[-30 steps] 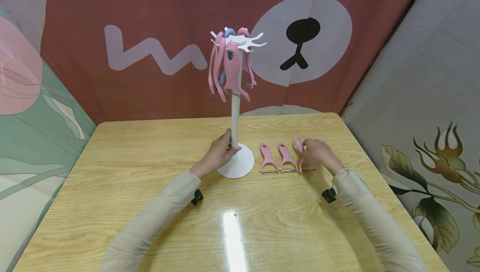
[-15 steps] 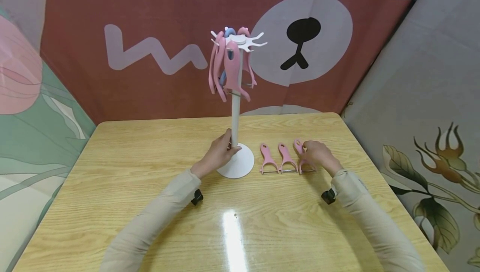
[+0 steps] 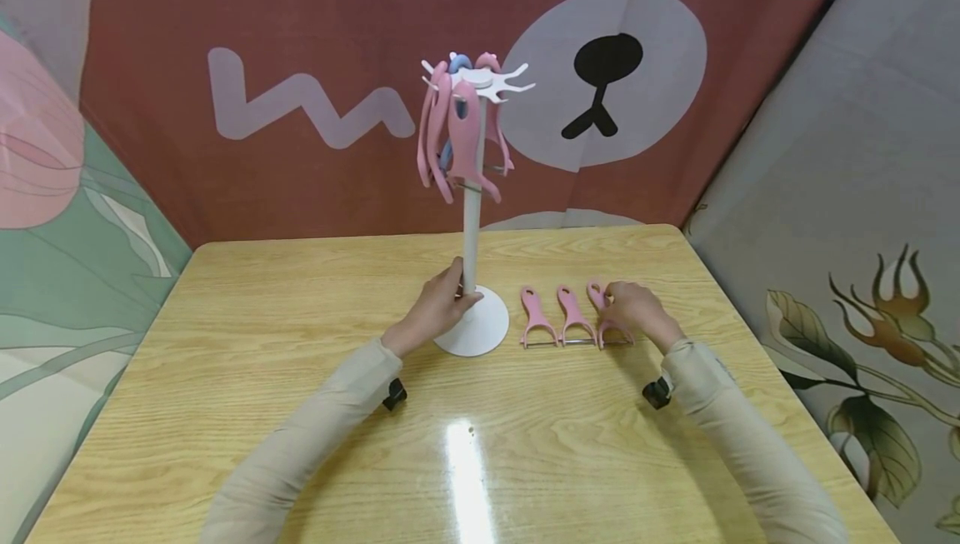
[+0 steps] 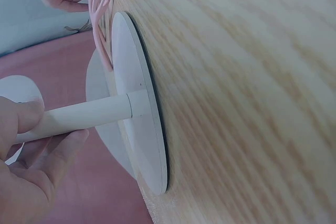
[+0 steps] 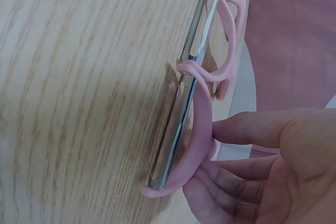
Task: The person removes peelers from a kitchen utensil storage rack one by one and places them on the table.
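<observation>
My left hand (image 3: 433, 311) grips the white pole (image 4: 89, 115) of a stand low down, just above its round base (image 3: 480, 331). On the right, my right hand (image 3: 636, 308) pinches a pink peeler (image 5: 198, 124) between thumb and fingers. That peeler lies at the right end of a row, its blade down near the wood. Two more pink peelers, a middle one (image 3: 570, 311) and a left one (image 3: 534, 311), lie beside it with handles pointing away. At the top of the stand, several pink peelers (image 3: 465, 132) and a blue peeler (image 3: 459, 65) hang from white hooks (image 3: 510, 82).
The stand and the row of peelers are on a wood-grain table (image 3: 300, 294). Behind it hangs a reddish cloth (image 3: 315, 186) with a cartoon face, and a floral cloth (image 3: 825, 236) hangs at the right. Bare hooks point right.
The right-hand peeler's handle end has come down slightly toward the table, bringing it into line with the other two. My left hand keeps its place on the pole.
</observation>
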`<move>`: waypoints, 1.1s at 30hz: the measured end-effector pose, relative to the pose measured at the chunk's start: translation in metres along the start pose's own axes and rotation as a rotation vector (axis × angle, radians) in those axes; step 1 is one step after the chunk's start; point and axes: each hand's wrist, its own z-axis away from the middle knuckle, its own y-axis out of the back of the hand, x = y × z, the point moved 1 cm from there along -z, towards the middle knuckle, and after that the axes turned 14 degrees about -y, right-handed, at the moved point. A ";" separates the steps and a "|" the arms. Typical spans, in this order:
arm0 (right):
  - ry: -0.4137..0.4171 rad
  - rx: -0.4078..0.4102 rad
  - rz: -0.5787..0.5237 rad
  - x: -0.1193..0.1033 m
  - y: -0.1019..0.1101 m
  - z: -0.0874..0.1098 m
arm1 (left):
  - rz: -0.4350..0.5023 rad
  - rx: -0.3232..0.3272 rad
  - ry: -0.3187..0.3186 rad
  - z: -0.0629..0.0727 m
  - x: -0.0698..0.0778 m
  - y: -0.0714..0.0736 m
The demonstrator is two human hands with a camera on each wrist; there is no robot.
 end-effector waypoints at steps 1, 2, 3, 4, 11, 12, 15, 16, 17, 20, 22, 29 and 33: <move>0.001 0.000 0.002 0.000 0.000 0.000 | 0.001 -0.001 0.001 0.000 0.000 0.000; 0.001 -0.002 0.004 0.001 -0.001 -0.001 | 0.001 -0.003 0.003 0.000 0.000 0.000; 0.001 -0.004 0.005 0.001 -0.001 -0.001 | 0.002 -0.004 0.004 0.000 0.000 0.000; 0.001 -0.004 0.006 0.001 -0.002 -0.001 | 0.002 -0.005 0.006 0.000 0.000 0.000; 0.003 0.006 0.016 0.003 -0.003 -0.003 | -0.005 -0.008 0.005 0.000 0.000 0.000; 0.005 0.006 0.015 0.003 -0.003 -0.003 | -0.005 -0.008 0.005 0.000 0.000 0.000; 0.008 0.018 0.016 0.003 -0.002 -0.002 | -0.004 -0.008 0.008 0.000 0.000 -0.001; 0.012 0.024 0.015 0.003 -0.002 -0.002 | -0.004 -0.008 0.010 0.000 0.000 -0.001; 0.014 0.029 0.013 0.004 -0.002 -0.002 | -0.003 -0.008 0.012 0.000 0.000 -0.001; 0.023 0.048 0.012 0.005 -0.002 -0.002 | -0.001 -0.010 0.015 0.000 0.000 -0.001; 0.030 0.055 0.007 0.005 -0.001 -0.003 | 0.000 -0.012 0.018 0.000 0.000 -0.001; 0.027 0.054 0.009 0.006 -0.002 -0.004 | -0.001 -0.012 0.020 0.000 0.000 -0.001; 0.023 0.052 0.011 0.005 -0.002 -0.005 | -0.001 -0.007 0.015 0.000 0.000 -0.001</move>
